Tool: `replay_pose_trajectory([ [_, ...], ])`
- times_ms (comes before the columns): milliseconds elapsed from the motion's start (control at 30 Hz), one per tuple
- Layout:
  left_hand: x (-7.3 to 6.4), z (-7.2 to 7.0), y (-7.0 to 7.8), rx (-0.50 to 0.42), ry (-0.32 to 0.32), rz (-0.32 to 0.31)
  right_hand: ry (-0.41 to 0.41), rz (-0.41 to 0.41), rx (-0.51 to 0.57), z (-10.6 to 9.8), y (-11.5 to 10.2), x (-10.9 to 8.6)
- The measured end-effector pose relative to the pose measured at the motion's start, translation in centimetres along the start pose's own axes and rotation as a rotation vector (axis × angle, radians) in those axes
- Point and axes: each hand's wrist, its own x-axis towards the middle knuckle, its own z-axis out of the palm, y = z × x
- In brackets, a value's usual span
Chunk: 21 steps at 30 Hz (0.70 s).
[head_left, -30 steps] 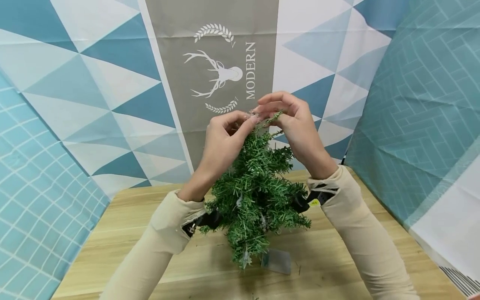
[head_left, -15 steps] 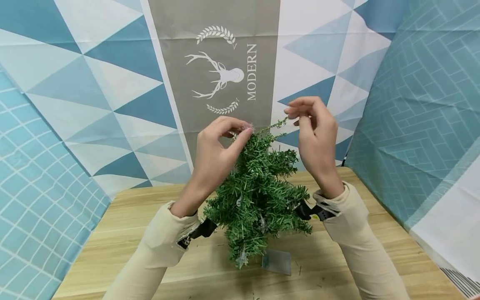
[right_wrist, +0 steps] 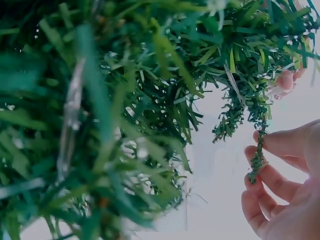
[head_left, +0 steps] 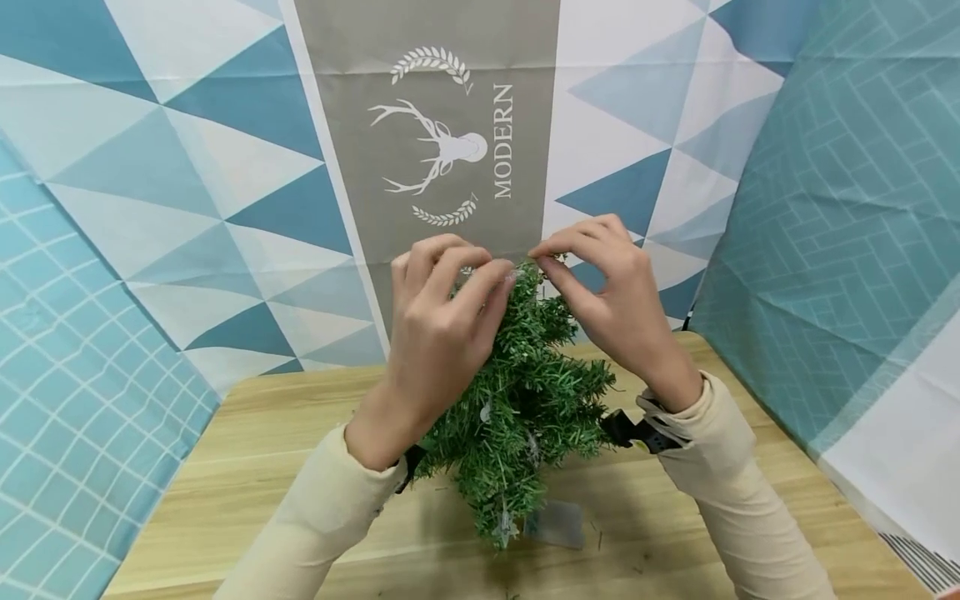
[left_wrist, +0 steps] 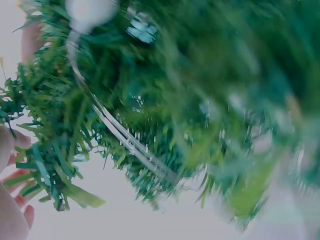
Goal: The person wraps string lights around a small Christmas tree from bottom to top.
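A small artificial Christmas tree (head_left: 536, 400) stands upright on the wooden table, both hands at its top. My left hand (head_left: 442, 325) has curled fingers and pinches a small clear bit of a light string by the treetop; its fingers partly cover it. In the left wrist view a clear light string (left_wrist: 127, 140) runs over the needles, with a blurred round white piece (left_wrist: 90, 12) above. My right hand (head_left: 611, 292) pinches a thin green branch at the top between thumb and fingers. The right wrist view shows this branch (right_wrist: 258, 159) against the fingers.
A clear star-like piece (head_left: 505, 527) hangs low on the tree's front. Beside the base a flat greyish translucent piece (head_left: 557, 525) lies on the wooden table (head_left: 292, 417), with loose needles nearby. A patterned cloth backdrop (head_left: 262, 167) rises close behind the tree.
My right hand drew away from the treetop, then came back left and lower to the thin branch. My left hand has turned and moved slightly lower, its back now toward the head camera.
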Motion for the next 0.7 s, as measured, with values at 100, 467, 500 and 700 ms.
replay_pose_trajectory([
  [100,-0.2,-0.2,0.5,0.087,-0.016,0.07,0.034,0.079,-0.042,0.1,-0.3,0.0],
  [467,-0.3,-0.1,-0.5,-0.065,-0.214,-0.013,-0.064,0.543,0.239,0.1,-2.6,0.5],
  [500,-0.3,-0.1,-0.6,-0.083,-0.231,-0.024,-0.065,0.554,0.296,0.3,-2.4,0.5],
  [700,0.1,-0.2,-0.6,-0.167,-0.303,-0.041,0.006,0.548,0.609,0.6,-1.6,0.3],
])
